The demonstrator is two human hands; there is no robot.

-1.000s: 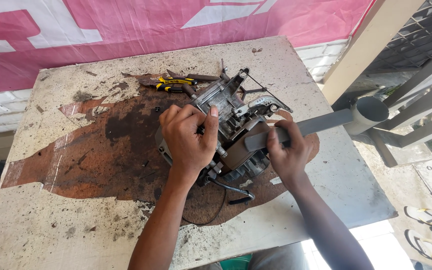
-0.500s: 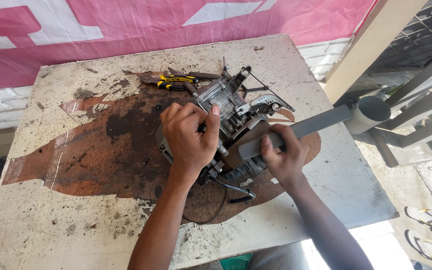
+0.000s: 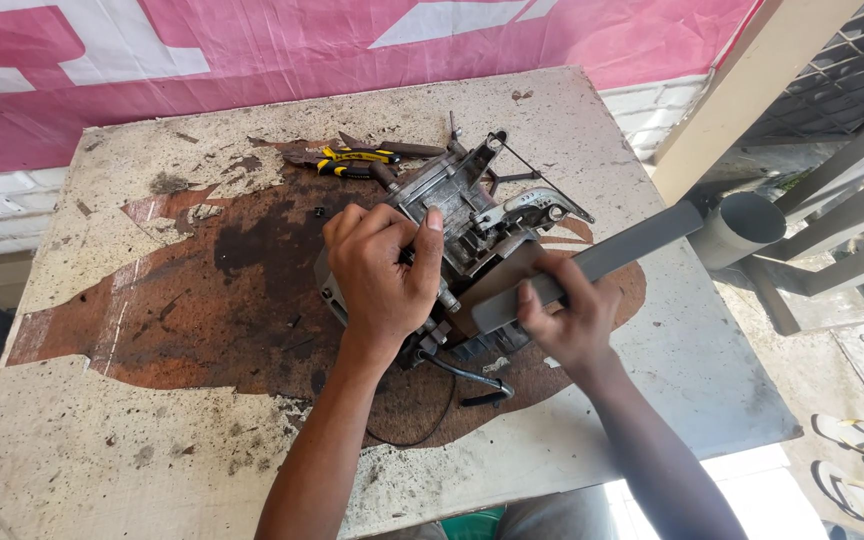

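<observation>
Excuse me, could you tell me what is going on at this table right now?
A person is working on a small grey metal engine block lying on a stained table. The left hand grips the block from above, while the right hand holds a long flat grey bar laid across its near side. Yellow-handled pliers lie on the table just behind the block, untouched.

left hand (image 3: 382, 270) on engine (image 3: 462, 215), right hand (image 3: 567, 320) – grey bar (image 3: 612, 255)
</observation>
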